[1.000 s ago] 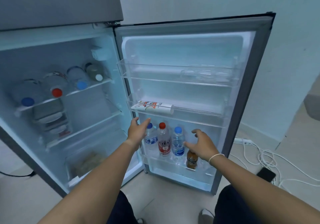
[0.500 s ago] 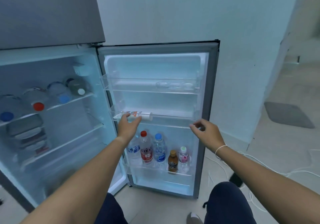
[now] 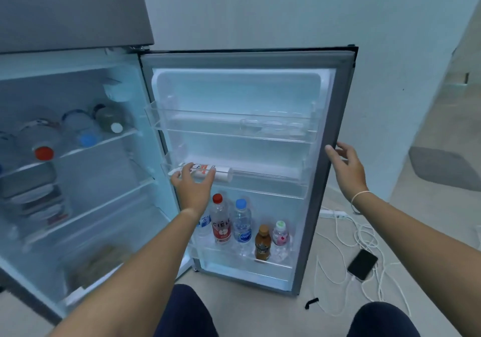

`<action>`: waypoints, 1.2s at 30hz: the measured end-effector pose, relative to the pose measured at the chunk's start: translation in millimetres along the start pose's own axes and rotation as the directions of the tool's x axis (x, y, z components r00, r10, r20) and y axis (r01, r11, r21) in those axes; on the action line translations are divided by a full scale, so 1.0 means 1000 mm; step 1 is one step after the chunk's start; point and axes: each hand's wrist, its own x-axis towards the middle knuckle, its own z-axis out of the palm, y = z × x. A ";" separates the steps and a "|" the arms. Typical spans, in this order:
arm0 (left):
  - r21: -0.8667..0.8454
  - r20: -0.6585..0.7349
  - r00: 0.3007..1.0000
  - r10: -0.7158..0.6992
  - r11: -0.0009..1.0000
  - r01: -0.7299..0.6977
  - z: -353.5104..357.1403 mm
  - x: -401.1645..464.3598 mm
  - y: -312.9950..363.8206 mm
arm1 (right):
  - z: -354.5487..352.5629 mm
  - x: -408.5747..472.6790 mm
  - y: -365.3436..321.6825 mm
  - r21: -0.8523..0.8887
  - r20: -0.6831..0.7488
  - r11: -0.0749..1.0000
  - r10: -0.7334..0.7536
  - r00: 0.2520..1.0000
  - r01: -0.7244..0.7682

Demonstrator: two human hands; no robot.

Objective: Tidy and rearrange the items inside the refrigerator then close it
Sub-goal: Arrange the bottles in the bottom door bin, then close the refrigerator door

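The refrigerator stands open, its door [image 3: 322, 117] swung wide to the right. A white tube [image 3: 208, 172] with red print lies on its side in the middle door shelf [image 3: 273, 180]. My left hand [image 3: 194, 184] rests on the tube's left part, fingers curled over it. My right hand [image 3: 347, 166] is at the door's outer edge, fingers apart, just touching or very near it. The bottom door rack holds several upright bottles, among them a red-capped bottle [image 3: 220, 220], a blue-capped bottle [image 3: 242, 222], a small brown bottle [image 3: 263, 243] and a small pink-labelled bottle [image 3: 280, 235].
Inside the fridge, several bottles [image 3: 86, 128] lie on the top shelf with caps facing out, above stacked containers [image 3: 31, 188]. The top door shelf [image 3: 234, 128] looks bare. On the floor at right lie a phone [image 3: 362, 264], white cables [image 3: 351, 235] and a grey mat [image 3: 442, 167].
My left hand rose from the bottle rack onto the tube in the middle door shelf. My right hand left the small bottles and moved up right to the door's outer edge.
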 end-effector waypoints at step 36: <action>0.029 -0.089 0.993 -0.082 0.996 0.085 0.013 -0.058 0.024 | 0.008 -0.022 0.028 0.138 0.079 0.990 -0.035 0.996 0.024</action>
